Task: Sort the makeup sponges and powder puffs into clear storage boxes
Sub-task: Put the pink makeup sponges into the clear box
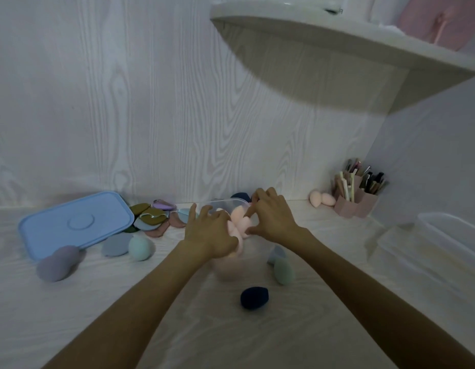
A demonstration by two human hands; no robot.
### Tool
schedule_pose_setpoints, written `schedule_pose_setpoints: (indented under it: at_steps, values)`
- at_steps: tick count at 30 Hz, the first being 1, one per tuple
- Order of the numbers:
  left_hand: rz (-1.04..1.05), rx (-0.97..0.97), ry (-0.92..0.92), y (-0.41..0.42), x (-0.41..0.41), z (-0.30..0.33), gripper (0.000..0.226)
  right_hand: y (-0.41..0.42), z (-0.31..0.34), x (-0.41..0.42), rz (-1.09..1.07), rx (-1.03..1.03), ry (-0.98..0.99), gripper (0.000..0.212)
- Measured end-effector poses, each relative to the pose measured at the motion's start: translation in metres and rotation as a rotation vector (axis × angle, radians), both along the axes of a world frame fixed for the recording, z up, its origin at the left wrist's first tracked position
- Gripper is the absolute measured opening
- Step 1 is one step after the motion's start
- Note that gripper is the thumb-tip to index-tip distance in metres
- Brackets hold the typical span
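A clear storage box [232,271] stands at the middle of the white table with several pink sponges [237,215] in it. My left hand [209,233] reaches over its left rim, fingers curled round a pink sponge. My right hand [272,217] is over the right side, thumb and forefinger pinching another pink sponge. Loose on the table lie a navy sponge [254,297], a green sponge [284,271], a mint sponge [140,247], a purple sponge [58,263], a grey-blue puff [116,245] and a pile of flat powder puffs [154,217].
A blue lid [76,222] lies at the left. Two pink sponges [321,199] sit beside a pink brush holder [356,201] at the back right. Stacked clear boxes [444,241] stand at the right edge. A white shelf [337,49] juts out overhead.
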State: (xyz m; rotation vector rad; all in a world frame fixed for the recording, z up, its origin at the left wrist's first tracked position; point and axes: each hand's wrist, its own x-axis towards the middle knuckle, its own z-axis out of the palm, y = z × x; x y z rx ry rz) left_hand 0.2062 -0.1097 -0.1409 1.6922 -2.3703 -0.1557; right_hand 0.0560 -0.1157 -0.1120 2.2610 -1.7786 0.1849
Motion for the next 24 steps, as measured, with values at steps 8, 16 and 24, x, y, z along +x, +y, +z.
schedule_pose_setpoints:
  at_steps: [8,16,24]
  values:
    - [-0.026,-0.002,0.01,0.0,0.0,0.001,0.053,-0.016,-0.013,0.002,-0.082,0.099,-0.055,0.046]
    - [-0.044,-0.017,0.032,0.0,0.003,-0.001,0.054,-0.01,0.013,-0.019,0.01,0.167,-0.362,0.054]
    - [-0.116,-0.078,0.012,0.003,0.006,-0.002,0.055,-0.055,-0.002,-0.121,-0.463,0.123,-0.393,0.04]
